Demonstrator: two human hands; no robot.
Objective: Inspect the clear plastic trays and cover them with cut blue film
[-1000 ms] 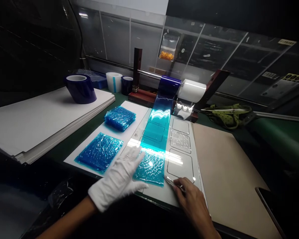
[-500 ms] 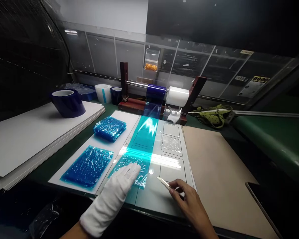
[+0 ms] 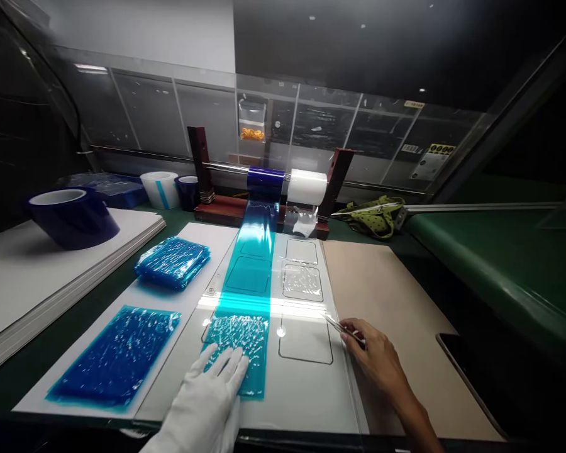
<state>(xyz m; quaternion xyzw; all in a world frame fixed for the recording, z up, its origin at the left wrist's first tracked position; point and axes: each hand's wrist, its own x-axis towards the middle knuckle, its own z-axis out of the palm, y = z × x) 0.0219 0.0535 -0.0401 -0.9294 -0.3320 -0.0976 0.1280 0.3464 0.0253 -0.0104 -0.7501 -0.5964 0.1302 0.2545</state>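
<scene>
At a green worktop [image 3: 87, 308] beneath clear panels, a person's left hand [image 3: 212, 390], in a white cloth glove, rests on the crinkled near end of a translucent blue film strip [image 3: 248, 270]. Its grip is open, fingers extended and slightly parted; they cover part of the film, the thumb is hard to make out, and the wrist is cut off by the lower edge. The strip runs down from a dark-blue film roll [image 3: 265, 179] over a pale sheet with black rounded outlines [image 3: 304, 390].

To the right, the bare right hand [image 3: 377, 355] pinches a slim, pointed silver tool [image 3: 343, 329] between thumb and fingers. Glare blurs the tool's tip near the outlines, and the fingers hide its rear; whether it is a blade or tweezers cannot be told.

Beside the blue roll, a white roll [image 3: 307, 187] shares the metal rod of a dark-red stand [image 3: 219, 211]. A crinkled clear film piece [image 3: 302, 281] lies across one outline. At left, two piles of blue film pieces, one thick [image 3: 172, 261] and one flatter [image 3: 116, 358], sit on white paper [image 3: 146, 296]; a large dark-blue roll [image 3: 75, 223] stands on stacked white boards [image 3: 19, 277], which run out of view. A tan board [image 3: 396, 302] extends beneath the right forearm; a dark flat object [image 3: 471, 377] at its edge sinks into shadow. Behind, a clear bag [image 3: 252, 123] shows orange contents too small to identify.
</scene>
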